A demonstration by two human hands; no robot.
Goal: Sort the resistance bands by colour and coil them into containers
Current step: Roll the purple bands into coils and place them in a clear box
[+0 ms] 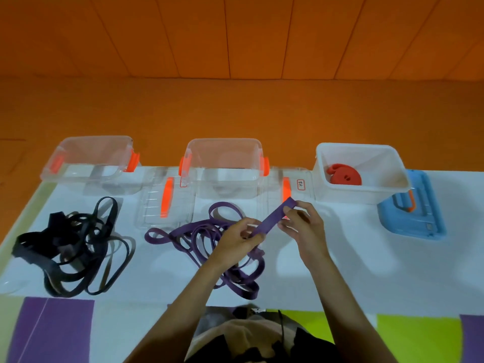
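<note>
Gym room, orange padded floor [235, 108]

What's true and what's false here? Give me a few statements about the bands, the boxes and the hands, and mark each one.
1. The left hand and right hand both grip one purple band. True.
2. A coiled red band lies in the white container. True.
3. The black bands are coiled in the left clear container. False: they lie tangled on the table in front of it.
4. The blue lid covers the white container. False: it lies beside it.
</note>
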